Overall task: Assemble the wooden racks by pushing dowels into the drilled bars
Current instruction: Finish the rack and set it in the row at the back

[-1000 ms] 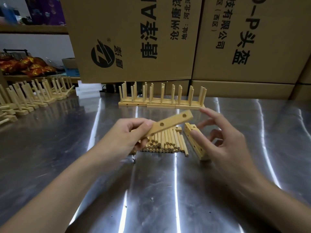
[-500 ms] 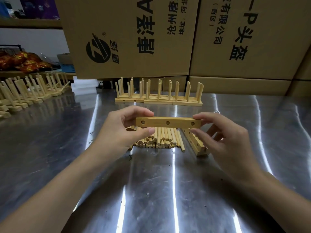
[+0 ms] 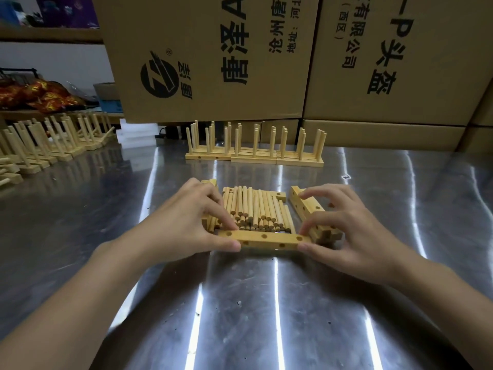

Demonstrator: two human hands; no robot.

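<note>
Head view: bar (image 3: 266,239), raised a moment ago, now seems to rest on the bench (image 3: 240,316) by the dowels (image 3: 253,206), left hand (image 3: 184,228) and right hand (image 3: 346,236) fingers pinching its ends; insertion can start.

A: Lower half of the frame: bare steel bench (image 3: 253,316), a wide lane up the middle.
B: Centre's crowded, though: dowel pile (image 3: 253,206) just behind the drilled bar (image 3: 266,240), stacked bars (image 3: 306,206) just right of it.
A: Past that, an open strip, then finished racks (image 3: 253,154) and cardboard boxes (image 3: 213,62) wall off the top.
B: Another rack row (image 3: 40,148), upper left.
</note>
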